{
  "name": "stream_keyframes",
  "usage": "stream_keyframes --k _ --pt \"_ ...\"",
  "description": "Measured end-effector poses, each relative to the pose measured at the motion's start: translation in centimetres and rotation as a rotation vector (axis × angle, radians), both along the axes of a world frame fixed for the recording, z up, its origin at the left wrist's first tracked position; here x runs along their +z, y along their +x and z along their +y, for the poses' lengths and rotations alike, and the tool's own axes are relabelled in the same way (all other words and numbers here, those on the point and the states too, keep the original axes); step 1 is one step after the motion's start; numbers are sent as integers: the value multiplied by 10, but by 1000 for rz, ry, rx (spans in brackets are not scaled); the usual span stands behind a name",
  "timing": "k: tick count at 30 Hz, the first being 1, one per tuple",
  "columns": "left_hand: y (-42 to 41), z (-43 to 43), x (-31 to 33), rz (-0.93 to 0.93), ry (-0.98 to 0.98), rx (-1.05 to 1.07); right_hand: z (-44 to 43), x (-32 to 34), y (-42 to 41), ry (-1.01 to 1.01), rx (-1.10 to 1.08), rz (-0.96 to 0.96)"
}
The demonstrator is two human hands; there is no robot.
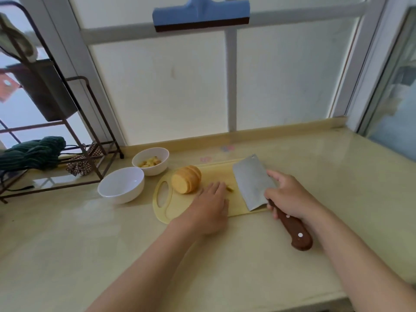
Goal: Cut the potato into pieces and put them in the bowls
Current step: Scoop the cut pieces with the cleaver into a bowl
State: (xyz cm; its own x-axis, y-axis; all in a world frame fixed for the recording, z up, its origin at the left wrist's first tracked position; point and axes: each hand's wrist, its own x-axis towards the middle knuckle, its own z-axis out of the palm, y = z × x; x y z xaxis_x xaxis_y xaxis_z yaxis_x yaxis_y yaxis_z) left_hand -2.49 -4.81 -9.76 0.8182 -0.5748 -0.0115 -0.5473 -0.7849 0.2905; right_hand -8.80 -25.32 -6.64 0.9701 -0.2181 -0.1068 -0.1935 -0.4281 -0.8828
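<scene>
Frosted window panes run along the back of a pale, glossy table (326, 167), with a blue squeegee (201, 14) up against the glass; off to the left stands a dark metal rack (90, 122) with a green cloth (33, 152) bunched on it. The yellow cutting board (177, 212) sits mid-table; the potato (186, 179) is on its left end, right by the handle hole, sliced partway with the slices leaning together like a stack. Two white bowls sit just left of the board; the near bowl (121, 194) shows only its white inside, the far bowl (157, 171) has a little pile of potato pieces (150, 163). The left grip (210, 206) lies palm down on the board, fingers loose and fairly flat, just right of the potato and apart from it; its fingertips are near a small scrap (229, 188). The right grip (290, 194) is curled tight round the brown wooden handle of the cleaver (252, 183); the blade is tilted broad side up over the board's right end.
</scene>
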Motion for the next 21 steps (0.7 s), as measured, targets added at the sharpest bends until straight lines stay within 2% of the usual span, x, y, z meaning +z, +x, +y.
stream_keyframes --k 3,7,9,13,16,21 --pt "2 5 2 -18 -66 -3 5 -4 -4 -36 50 38" --pt "-2 12 0 -203 -129 63 10 -7 -4 -95 90 69" --pt "-1 13 -1 -236 -162 104 14 -7 -5 -137 99 77" --pt "-2 6 -2 -173 -286 169 19 -11 -4 -234 93 81" --pt "0 1 -3 -161 -327 221 25 -13 -1 -387 94 92" --pt "8 2 -2 -39 -384 182 27 -14 -2 -493 104 102"
